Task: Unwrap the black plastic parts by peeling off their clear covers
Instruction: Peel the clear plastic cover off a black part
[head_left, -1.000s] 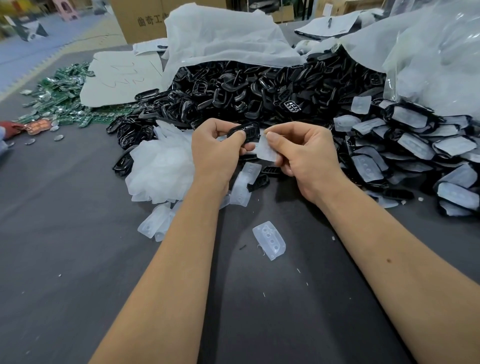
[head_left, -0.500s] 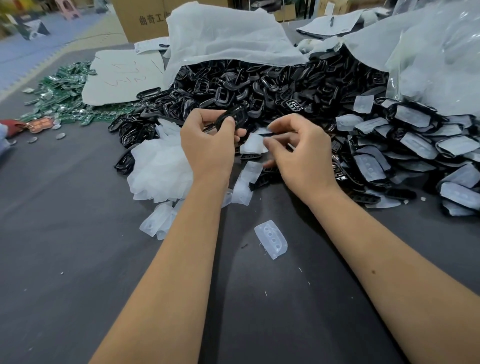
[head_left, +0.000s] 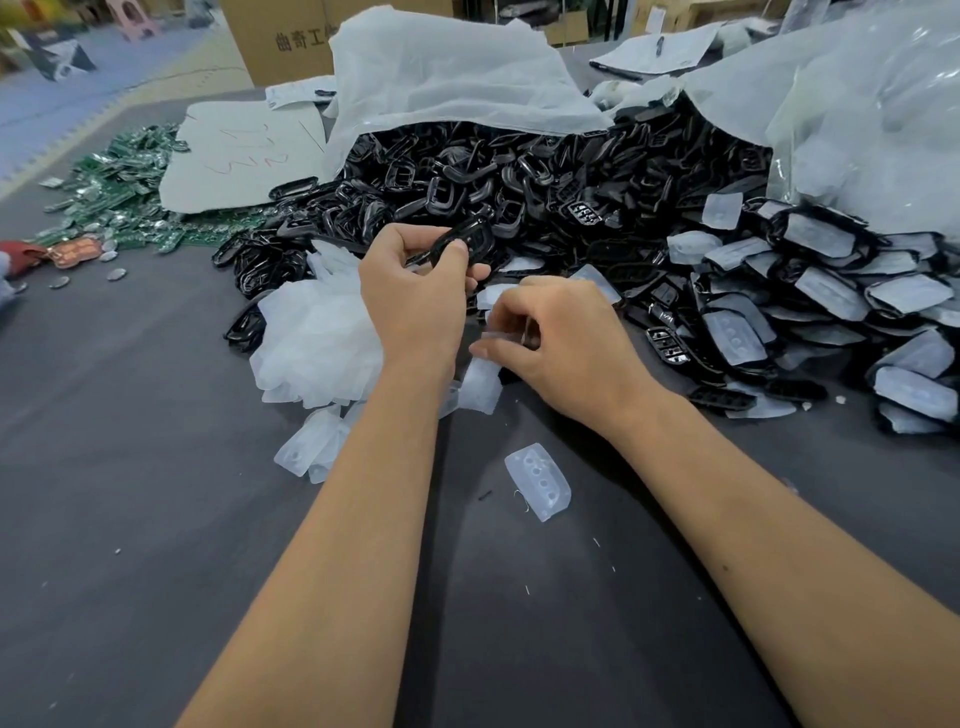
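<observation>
"曲奇工" on cardboard box

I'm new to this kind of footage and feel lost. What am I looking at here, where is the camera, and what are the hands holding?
There is no machine, only a person working with bare hands. The single picture comes from a camera worn on the person's head, looking forward and down, so both forearms reach in from the bottom. The left hand grips a black plastic part, raised a little. The right hand pinches a clear cover, lower down. On the dark table lie a big heap of black parts, wrapped parts to the right, a pile of peeled covers to the left, and one loose cover near the front. Green circuit boards lie far left.
</observation>
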